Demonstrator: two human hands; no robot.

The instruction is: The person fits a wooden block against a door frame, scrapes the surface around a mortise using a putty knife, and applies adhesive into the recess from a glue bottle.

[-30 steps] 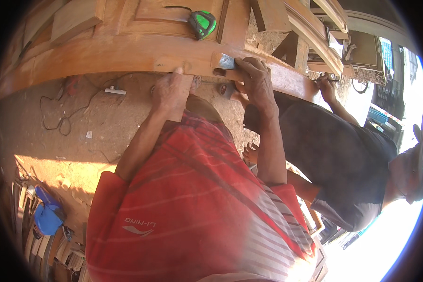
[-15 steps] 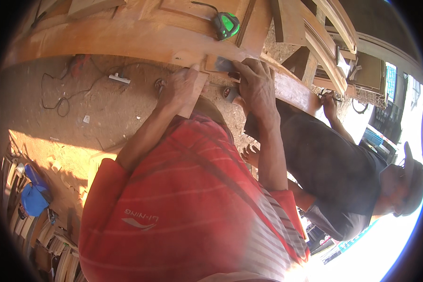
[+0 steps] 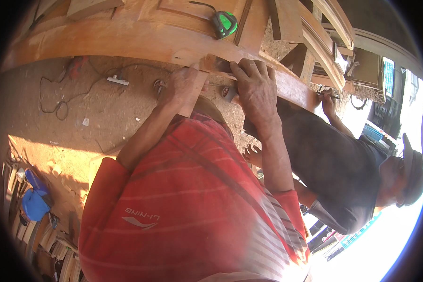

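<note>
My left hand (image 3: pixel 181 87) is closed around a flat piece of wood (image 3: pixel 192 96), held against the near edge of a large wooden door panel (image 3: pixel 127 40). Just right of it, my right hand (image 3: pixel 257 87) has its fingers bent down over the panel's edge. At its fingertips is a thin, dark, shiny flat blade (image 3: pixel 222 65), lying on a wood surface; its handle, if any, is hidden by the fingers. A green and black tape measure (image 3: pixel 225 24) rests on the panel beyond my hands.
Close on the right, a co-worker (image 3: pixel 333 164) in a dark shirt and hat reaches to the panel with a thin dark stick-like thing. Wooden frame pieces (image 3: pixel 322 47) stand beyond. On the ground lie a cable with a white socket strip (image 3: pixel 118 80), wood offcuts and a blue bag (image 3: pixel 35 204).
My right hand has shifted slightly, and the blade at its fingertips looks darker and sits a little differently. My left hand stays nearly in place. The co-worker's head has lowered slightly.
</note>
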